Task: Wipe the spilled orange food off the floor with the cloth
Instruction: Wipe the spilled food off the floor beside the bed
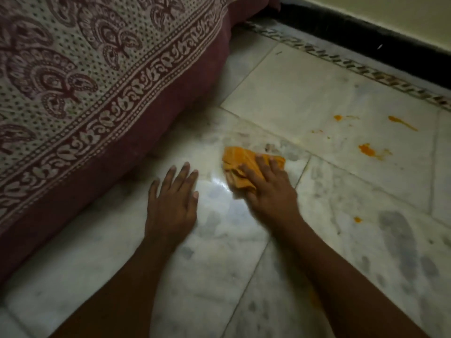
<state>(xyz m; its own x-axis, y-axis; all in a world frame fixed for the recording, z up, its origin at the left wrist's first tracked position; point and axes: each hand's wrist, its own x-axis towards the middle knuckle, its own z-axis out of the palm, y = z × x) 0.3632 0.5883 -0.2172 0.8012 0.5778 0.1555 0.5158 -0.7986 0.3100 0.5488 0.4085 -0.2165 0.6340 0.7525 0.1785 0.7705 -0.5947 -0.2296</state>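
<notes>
Orange cloth [246, 167] lies pressed under right hand [268, 191] fingers [262, 164]; left hand [173, 203] flat, empty, on floor [329, 93].

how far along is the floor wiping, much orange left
Partly done. The floor near the cloth looks wiped and glossy. The right hand presses the cloth down; the left hand rests flat. Left: orange spots further right and one small spot.
</notes>
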